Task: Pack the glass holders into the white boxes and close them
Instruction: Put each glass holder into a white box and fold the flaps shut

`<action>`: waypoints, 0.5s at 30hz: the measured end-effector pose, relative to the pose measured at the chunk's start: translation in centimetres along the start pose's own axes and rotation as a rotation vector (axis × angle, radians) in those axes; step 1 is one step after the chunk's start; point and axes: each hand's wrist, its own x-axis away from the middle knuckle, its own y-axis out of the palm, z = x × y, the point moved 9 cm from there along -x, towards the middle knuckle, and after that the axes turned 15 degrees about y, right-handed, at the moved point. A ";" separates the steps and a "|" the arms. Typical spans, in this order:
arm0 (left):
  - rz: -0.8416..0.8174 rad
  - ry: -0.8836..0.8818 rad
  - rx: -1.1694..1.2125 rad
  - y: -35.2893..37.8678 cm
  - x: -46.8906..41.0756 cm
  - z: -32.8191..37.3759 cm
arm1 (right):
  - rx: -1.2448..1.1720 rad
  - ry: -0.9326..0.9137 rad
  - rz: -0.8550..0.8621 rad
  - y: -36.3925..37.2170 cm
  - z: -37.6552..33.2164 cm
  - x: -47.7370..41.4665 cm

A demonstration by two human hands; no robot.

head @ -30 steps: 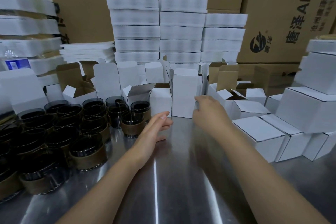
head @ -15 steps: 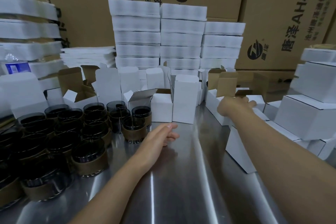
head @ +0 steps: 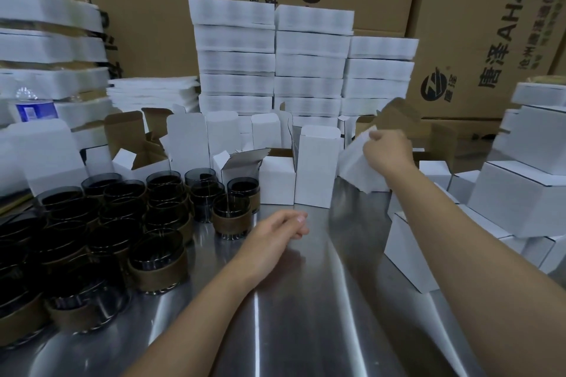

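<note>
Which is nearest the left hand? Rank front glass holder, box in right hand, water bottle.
1. Front glass holder, just left of the left hand.
2. White box, in the right hand, back right.
3. Water bottle, far back left.

Printed brown cartons are stacked behind the steel table; a water bottle is parked far left.
</note>
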 end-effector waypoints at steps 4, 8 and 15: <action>-0.006 0.002 -0.050 0.1 0.1 0.2 | -0.192 -0.277 0.257 -3.4 -2.4 4.6; -0.009 0.030 -0.059 0.2 0.1 0.4 | -0.072 -0.572 0.511 -3.9 -2.9 10.6; 0.069 0.118 -0.150 -0.8 -0.1 1.0 | -0.007 -0.818 0.573 -2.8 -4.0 15.9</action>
